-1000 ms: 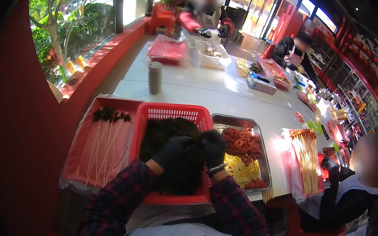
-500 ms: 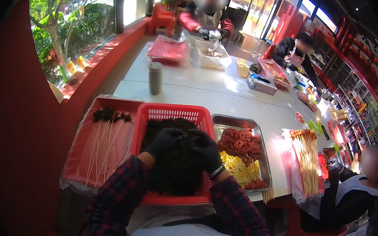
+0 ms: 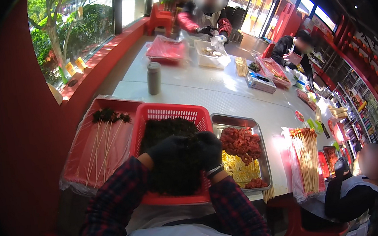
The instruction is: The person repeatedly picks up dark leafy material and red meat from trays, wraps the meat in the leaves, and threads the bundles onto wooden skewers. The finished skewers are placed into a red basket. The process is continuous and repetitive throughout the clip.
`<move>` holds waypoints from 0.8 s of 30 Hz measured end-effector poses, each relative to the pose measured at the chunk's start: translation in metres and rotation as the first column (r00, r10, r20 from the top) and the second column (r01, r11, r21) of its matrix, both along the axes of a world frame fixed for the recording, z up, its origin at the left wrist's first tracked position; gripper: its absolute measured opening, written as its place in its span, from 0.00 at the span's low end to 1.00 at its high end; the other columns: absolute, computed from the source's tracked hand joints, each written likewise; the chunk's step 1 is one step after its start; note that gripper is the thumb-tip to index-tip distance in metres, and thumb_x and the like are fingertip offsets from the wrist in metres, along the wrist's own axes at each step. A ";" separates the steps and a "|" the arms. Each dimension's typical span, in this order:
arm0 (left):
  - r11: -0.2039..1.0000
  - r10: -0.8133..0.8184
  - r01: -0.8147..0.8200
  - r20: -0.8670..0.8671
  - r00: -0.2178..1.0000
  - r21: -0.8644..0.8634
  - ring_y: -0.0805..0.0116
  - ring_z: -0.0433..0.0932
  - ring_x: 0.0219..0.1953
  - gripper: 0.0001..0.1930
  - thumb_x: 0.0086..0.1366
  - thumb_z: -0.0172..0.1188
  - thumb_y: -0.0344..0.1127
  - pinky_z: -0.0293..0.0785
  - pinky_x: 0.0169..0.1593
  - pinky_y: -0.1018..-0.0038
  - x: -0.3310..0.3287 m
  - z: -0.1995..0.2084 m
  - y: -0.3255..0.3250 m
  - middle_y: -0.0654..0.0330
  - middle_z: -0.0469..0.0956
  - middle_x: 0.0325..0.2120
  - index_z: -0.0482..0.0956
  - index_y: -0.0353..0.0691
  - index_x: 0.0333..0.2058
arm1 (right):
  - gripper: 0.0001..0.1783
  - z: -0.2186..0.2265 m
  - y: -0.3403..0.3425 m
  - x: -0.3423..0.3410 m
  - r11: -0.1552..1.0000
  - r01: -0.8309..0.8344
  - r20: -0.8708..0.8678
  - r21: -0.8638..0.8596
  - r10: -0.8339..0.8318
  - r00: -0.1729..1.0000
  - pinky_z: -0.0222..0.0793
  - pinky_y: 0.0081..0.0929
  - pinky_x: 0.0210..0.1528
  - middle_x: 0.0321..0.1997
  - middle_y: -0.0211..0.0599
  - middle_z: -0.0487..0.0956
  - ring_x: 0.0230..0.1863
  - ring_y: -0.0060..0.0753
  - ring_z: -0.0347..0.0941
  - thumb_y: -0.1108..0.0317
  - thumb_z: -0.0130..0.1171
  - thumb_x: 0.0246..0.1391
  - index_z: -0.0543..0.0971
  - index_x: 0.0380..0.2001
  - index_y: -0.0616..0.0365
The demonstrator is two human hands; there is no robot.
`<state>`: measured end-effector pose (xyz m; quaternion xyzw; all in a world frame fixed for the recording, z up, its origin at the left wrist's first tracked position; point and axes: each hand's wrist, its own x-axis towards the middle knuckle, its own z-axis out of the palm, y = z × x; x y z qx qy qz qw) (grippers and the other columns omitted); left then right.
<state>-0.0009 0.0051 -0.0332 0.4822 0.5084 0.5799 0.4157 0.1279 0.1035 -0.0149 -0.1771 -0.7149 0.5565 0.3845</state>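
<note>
Skewer restaurant: food trays (image 3: 241, 158), skewers (image 3: 307, 158)

Both hands (image 3: 188, 152) work inside the red basket (image 3: 165, 113), walled on all sides. A tray of skewers (image 3: 104, 140) blocks the left, a steel tray (image 3: 238, 122) the right. Beyond the basket, open tabletop (image 3: 224, 100) reaches a grey bottle (image 3: 154, 78).

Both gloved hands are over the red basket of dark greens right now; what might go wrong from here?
1. The red plastic basket overhangs the white table near edge, so pressing down could tip it.
2. The black-gloved right hand is close to the steel tray of red meat and yellow pieces; greens may drop in.
3. The black-gloved left hand could knock the finished skewers in the red tray alongside.
</note>
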 end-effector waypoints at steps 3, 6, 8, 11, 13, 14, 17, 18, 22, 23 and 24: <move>0.994 0.093 -0.092 0.022 0.995 -0.053 0.66 0.74 0.36 0.10 0.57 0.50 0.30 0.70 0.40 0.73 0.011 -0.008 0.006 0.55 0.76 0.32 0.75 0.35 0.37 | 0.07 -0.015 0.012 -0.002 0.994 -0.025 -0.075 -0.103 0.018 0.997 0.67 0.21 0.38 0.28 0.35 0.76 0.33 0.24 0.72 0.80 0.54 0.43 0.74 0.29 0.63; 0.981 0.190 -0.188 -0.488 0.852 0.054 0.60 0.75 0.32 0.09 0.54 0.53 0.32 0.71 0.36 0.70 0.011 -0.025 0.007 0.52 0.76 0.30 0.75 0.36 0.32 | 0.06 -0.013 0.008 -0.004 0.999 0.011 -0.067 -0.036 -0.014 0.998 0.67 0.21 0.39 0.28 0.34 0.76 0.33 0.24 0.71 0.80 0.54 0.44 0.74 0.29 0.62; 0.986 0.143 -0.158 -0.706 0.694 0.045 0.60 0.75 0.31 0.08 0.53 0.52 0.30 0.71 0.35 0.71 0.020 -0.002 0.000 0.52 0.76 0.29 0.75 0.37 0.32 | 0.07 -0.020 0.013 -0.005 0.995 0.070 -0.087 0.067 -0.064 0.994 0.67 0.21 0.38 0.28 0.34 0.76 0.32 0.25 0.71 0.80 0.54 0.43 0.74 0.29 0.61; 0.978 0.205 -0.153 -0.795 0.571 0.142 0.56 0.74 0.30 0.07 0.52 0.52 0.30 0.71 0.33 0.70 0.033 0.030 -0.009 0.51 0.74 0.27 0.75 0.37 0.30 | 0.08 -0.028 0.019 -0.004 0.975 0.099 -0.011 0.198 -0.099 0.995 0.67 0.21 0.36 0.27 0.35 0.76 0.31 0.25 0.72 0.79 0.55 0.41 0.74 0.29 0.60; 0.967 0.254 -0.164 -0.810 0.529 0.196 0.54 0.74 0.30 0.07 0.52 0.52 0.32 0.70 0.33 0.69 0.031 0.033 -0.011 0.51 0.74 0.27 0.75 0.38 0.29 | 0.08 -0.026 0.018 -0.003 0.974 0.062 0.075 0.216 -0.079 0.994 0.67 0.22 0.35 0.27 0.36 0.76 0.31 0.26 0.72 0.78 0.55 0.40 0.74 0.29 0.59; 0.965 0.259 -0.171 -0.828 0.498 0.199 0.54 0.74 0.30 0.07 0.52 0.52 0.32 0.70 0.33 0.69 0.028 0.033 -0.013 0.51 0.73 0.27 0.75 0.37 0.30 | 0.08 -0.021 0.014 -0.001 0.981 0.028 0.115 0.194 -0.051 0.992 0.67 0.22 0.35 0.27 0.36 0.75 0.31 0.26 0.72 0.77 0.55 0.40 0.74 0.29 0.59; 0.962 0.261 -0.189 -0.858 0.442 0.195 0.55 0.74 0.31 0.07 0.51 0.52 0.31 0.70 0.33 0.70 0.029 0.046 -0.015 0.51 0.73 0.28 0.75 0.37 0.30 | 0.08 -0.024 0.018 0.001 0.983 -0.074 0.203 0.168 0.039 0.978 0.66 0.22 0.34 0.27 0.37 0.76 0.31 0.26 0.72 0.77 0.55 0.40 0.74 0.29 0.60; 0.962 0.260 -0.194 -0.864 0.431 0.192 0.55 0.74 0.31 0.07 0.51 0.52 0.30 0.70 0.33 0.70 0.030 0.051 -0.015 0.51 0.73 0.28 0.75 0.37 0.30 | 0.08 -0.029 0.023 0.001 0.980 -0.107 0.227 0.167 0.067 0.972 0.66 0.22 0.35 0.26 0.37 0.76 0.31 0.26 0.72 0.77 0.55 0.40 0.74 0.29 0.61; 0.932 0.350 -0.197 -0.621 0.702 0.304 0.61 0.74 0.30 0.07 0.49 0.55 0.26 0.70 0.35 0.73 0.017 0.038 -0.011 0.55 0.73 0.25 0.74 0.35 0.30 | 0.12 -0.040 0.022 -0.005 0.958 -0.285 0.128 -0.029 0.286 0.950 0.66 0.21 0.36 0.31 0.36 0.76 0.34 0.25 0.71 0.79 0.55 0.40 0.73 0.33 0.62; 0.931 0.346 -0.221 -0.511 0.787 0.291 0.63 0.74 0.30 0.07 0.49 0.56 0.25 0.70 0.35 0.74 0.010 0.030 -0.010 0.56 0.73 0.25 0.74 0.34 0.30 | 0.15 -0.027 0.015 -0.004 0.947 -0.319 0.130 -0.030 0.320 0.938 0.66 0.22 0.37 0.33 0.35 0.76 0.35 0.25 0.71 0.79 0.55 0.39 0.73 0.36 0.62; 0.941 0.322 -0.238 -0.420 0.848 0.241 0.65 0.74 0.31 0.07 0.49 0.56 0.24 0.70 0.36 0.75 0.006 0.025 -0.011 0.57 0.74 0.25 0.74 0.34 0.30 | 0.17 -0.020 0.011 -0.004 0.935 -0.353 0.132 -0.032 0.354 0.926 0.66 0.22 0.38 0.35 0.35 0.75 0.36 0.25 0.71 0.80 0.55 0.39 0.72 0.38 0.63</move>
